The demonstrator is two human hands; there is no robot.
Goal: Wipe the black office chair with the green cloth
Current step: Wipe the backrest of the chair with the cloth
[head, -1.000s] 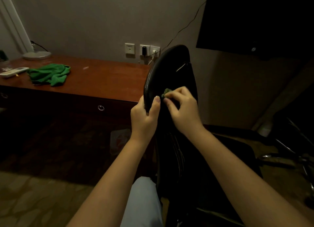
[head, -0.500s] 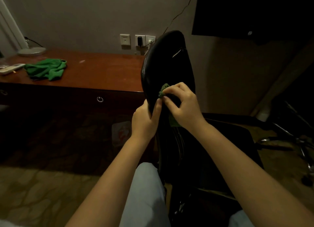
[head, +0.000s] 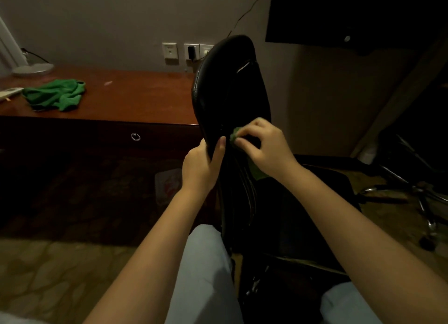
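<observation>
The black office chair (head: 230,86) stands in front of me, its leather backrest seen edge-on. My left hand (head: 202,164) grips the left edge of the backrest, thumb on the near face. My right hand (head: 264,145) pinches a bunched green cloth (head: 234,136) against the backrest just right of that thumb. A corner of the cloth hangs below my right wrist. The seat lies dark at lower right.
A second green cloth (head: 55,97) lies on the wooden desk (head: 135,100) at left, near a remote (head: 9,93) and a lamp base (head: 32,69). Wall sockets (head: 188,50) sit behind the chair. A chrome chair base (head: 417,190) is at right. My knees show below.
Both hands have slid down the backrest edge, the right hand rubbing the green cloth lower along the chair. My view has shifted slightly.
</observation>
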